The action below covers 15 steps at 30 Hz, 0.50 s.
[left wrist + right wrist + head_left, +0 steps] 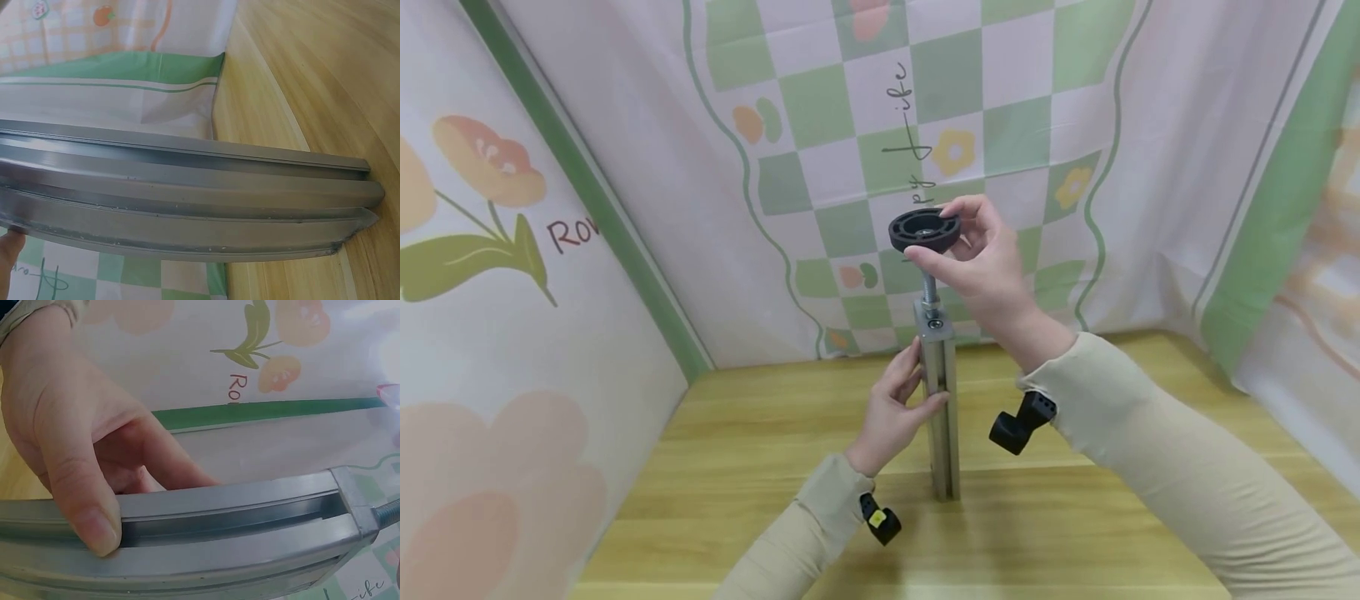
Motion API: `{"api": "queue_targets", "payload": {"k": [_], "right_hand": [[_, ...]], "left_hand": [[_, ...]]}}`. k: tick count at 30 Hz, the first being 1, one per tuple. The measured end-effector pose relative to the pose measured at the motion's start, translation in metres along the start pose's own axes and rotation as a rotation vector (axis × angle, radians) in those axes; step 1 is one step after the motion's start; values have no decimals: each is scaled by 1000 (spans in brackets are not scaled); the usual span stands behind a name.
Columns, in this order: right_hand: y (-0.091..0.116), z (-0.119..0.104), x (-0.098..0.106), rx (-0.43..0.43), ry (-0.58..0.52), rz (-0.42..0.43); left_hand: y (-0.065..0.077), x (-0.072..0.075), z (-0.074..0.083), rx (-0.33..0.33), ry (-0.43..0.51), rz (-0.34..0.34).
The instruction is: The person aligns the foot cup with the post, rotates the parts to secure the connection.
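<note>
An aluminium profile (942, 433) stands upright on the wooden table, with slots along its sides. A plate (936, 327) caps its top end, and a threaded rod with nuts (929, 293) rises from that plate. On top of the rod sits a round black leveling foot (917, 240), its ribbed hollow face up. My right hand (981, 254) grips the foot's rim between thumb and fingers. Lower down, my left hand (891, 412) holds the profile near its upper part, thumb on the front face. In the right wrist view the left thumb (94, 525) lies across the slot.
The wooden table (760, 433) spreads around the profile's base. Printed curtains (820, 100) with green checks and flowers hang behind and at both sides. Small black cameras (1018, 425) sit on both wrists.
</note>
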State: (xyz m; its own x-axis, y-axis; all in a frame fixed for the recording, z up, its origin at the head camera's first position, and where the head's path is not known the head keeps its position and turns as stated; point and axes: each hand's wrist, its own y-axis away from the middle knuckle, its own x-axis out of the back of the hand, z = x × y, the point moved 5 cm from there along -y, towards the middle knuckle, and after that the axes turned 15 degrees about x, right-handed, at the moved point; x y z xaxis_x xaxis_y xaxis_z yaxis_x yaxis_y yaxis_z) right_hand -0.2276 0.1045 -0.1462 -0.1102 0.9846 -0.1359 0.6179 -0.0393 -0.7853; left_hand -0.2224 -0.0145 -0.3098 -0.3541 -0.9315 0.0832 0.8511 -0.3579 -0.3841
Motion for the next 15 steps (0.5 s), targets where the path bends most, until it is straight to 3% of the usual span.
{"api": "queue_targets", "payload": {"k": [8, 15], "right_hand": [[-1, -5, -4, 156, 203, 33], [-2, -8, -7, 198, 314, 39]], "left_hand": [[0, 0, -2, 8, -9, 6], [-1, 1, -3, -12, -14, 11]]}}
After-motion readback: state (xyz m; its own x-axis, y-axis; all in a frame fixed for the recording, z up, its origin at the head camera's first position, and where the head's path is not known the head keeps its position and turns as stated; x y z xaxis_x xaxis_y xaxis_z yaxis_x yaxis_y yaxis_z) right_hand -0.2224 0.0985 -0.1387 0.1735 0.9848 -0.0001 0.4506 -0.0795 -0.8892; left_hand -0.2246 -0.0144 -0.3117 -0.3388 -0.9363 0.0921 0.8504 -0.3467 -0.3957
